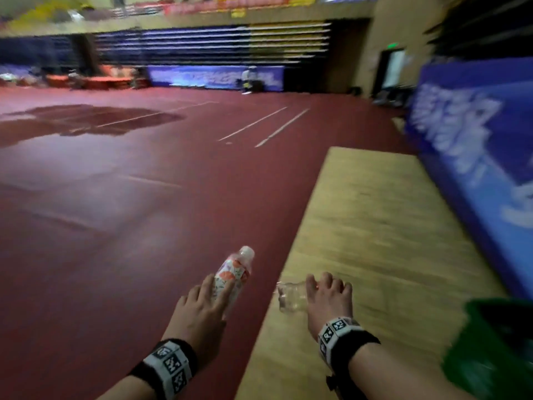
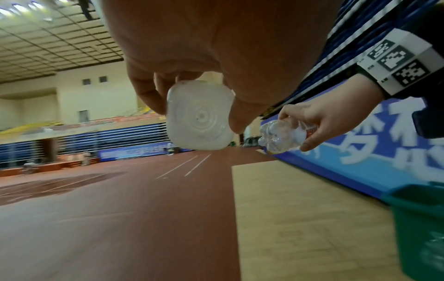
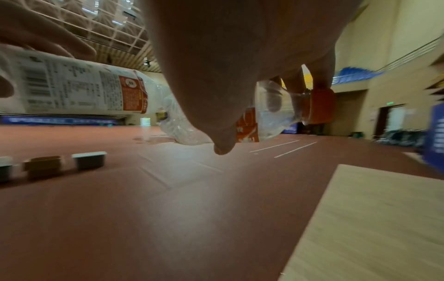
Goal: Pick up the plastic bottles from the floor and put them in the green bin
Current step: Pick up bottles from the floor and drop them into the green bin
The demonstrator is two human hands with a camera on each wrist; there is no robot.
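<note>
My left hand (image 1: 202,307) grips a white bottle with a flowered label (image 1: 235,272), cap pointing away; its squarish base (image 2: 200,116) fills the left wrist view. My right hand (image 1: 328,295) holds a clear crumpled bottle (image 1: 291,295) sideways, fingers curled over it. In the right wrist view that clear bottle (image 3: 271,116) shows a red label and an orange cap. Both bottles are off the floor. The green bin (image 1: 490,350) stands at the lower right, just right of my right hand; it appears again as the green bin (image 2: 420,224) in the left wrist view.
Red sports floor (image 1: 129,226) lies to the left, a wooden floor strip (image 1: 375,241) under my right hand. A blue banner barrier (image 1: 476,157) runs along the right. Three small tubs (image 3: 88,160) sit on the red floor at left. Folded bleachers line the far wall.
</note>
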